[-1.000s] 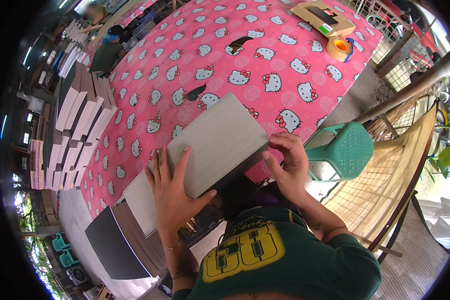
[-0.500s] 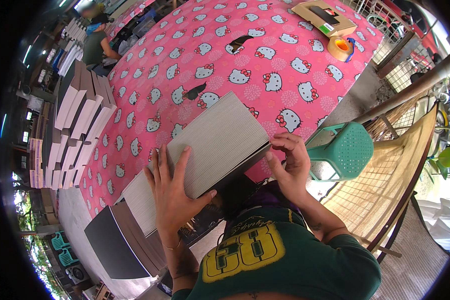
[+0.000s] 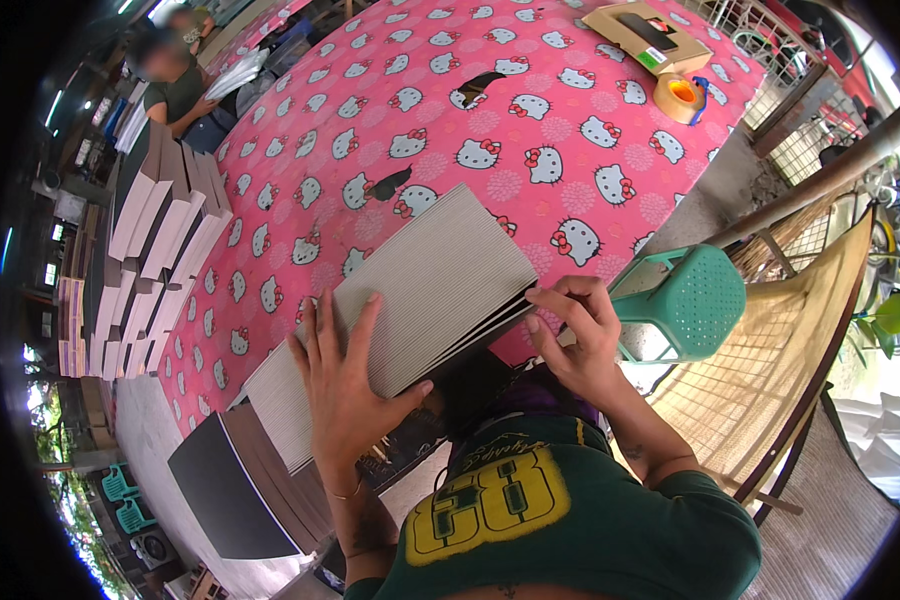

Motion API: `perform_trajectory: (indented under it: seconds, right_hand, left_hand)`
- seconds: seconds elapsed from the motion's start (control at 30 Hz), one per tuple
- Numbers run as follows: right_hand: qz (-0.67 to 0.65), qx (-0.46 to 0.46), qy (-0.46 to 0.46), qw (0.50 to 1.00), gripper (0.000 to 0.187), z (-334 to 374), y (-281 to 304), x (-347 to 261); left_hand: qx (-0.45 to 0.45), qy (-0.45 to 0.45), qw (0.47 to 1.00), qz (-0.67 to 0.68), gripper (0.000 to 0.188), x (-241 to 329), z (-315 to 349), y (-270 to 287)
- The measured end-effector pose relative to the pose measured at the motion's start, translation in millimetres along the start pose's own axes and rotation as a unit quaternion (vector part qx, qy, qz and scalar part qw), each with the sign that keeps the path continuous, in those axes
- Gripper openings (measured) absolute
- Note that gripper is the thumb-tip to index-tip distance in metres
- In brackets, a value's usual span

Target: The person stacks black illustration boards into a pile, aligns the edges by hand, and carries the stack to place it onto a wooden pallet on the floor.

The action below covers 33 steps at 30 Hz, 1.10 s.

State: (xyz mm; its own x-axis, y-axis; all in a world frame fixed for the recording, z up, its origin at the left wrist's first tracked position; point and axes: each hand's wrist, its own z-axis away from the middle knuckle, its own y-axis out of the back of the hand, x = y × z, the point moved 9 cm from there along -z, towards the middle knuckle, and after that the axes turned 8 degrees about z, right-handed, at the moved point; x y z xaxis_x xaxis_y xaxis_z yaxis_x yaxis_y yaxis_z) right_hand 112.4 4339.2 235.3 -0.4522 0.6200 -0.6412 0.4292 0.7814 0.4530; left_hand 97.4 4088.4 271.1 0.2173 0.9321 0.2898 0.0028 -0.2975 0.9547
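Currently, splayed left hand is resting with stacked sheets beneath it. Half-curled right hand is touching their corner; grip unclear.

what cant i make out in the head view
Head view: number of layers in the grey stack, edges too fine to count.
Head view: the stack's underside, faces away from the camera.
Head view: palm of the left hand, hidden by its back.
Head view: rest of the green shirt, cut by lower edge.
Head view: nearer co-worker's head, blurred.
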Motion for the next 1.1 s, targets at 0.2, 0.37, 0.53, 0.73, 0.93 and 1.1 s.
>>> perform_trajectory:
  seconds: [0.2,0.37,0.53,0.73,0.93,1.1]
  right_hand:
    - [-0.024,0.002,-0.004,1.000,0.033,-2.3,0.2,1.3]
    - [-0.002,-0.021,0.001,1.000,0.032,-0.6,-2.0,-0.2]
    - [-0.029,0.014,0.001,0.999,0.037,-1.0,-0.2,0.8]
    - [0.012,-0.021,0.023,0.999,0.037,-4.3,-3.5,-4.4]
    - [0.009,-0.007,0.040,0.999,0.035,-2.1,-1.8,-2.1]
    - [-0.006,0.010,0.041,0.999,0.038,-1.7,-2.8,-2.1]
  left_hand:
    - [0.003,-0.004,1.000,0.009,0.108,-0.5,-1.1,0.0]
    - [0.000,-0.003,1.000,0.005,0.109,-1.2,-0.2,-0.8]
    - [0.000,-0.004,1.000,0.006,0.110,-1.5,-0.6,-0.7]
    - [-0.003,-0.003,1.000,-0.001,0.112,1.2,-0.7,1.3]
    - [-0.002,-0.002,1.000,-0.001,0.112,0.8,-0.3,0.3]
    - [-0.001,-0.001,1.000,0.004,0.113,1.1,-0.6,0.6]
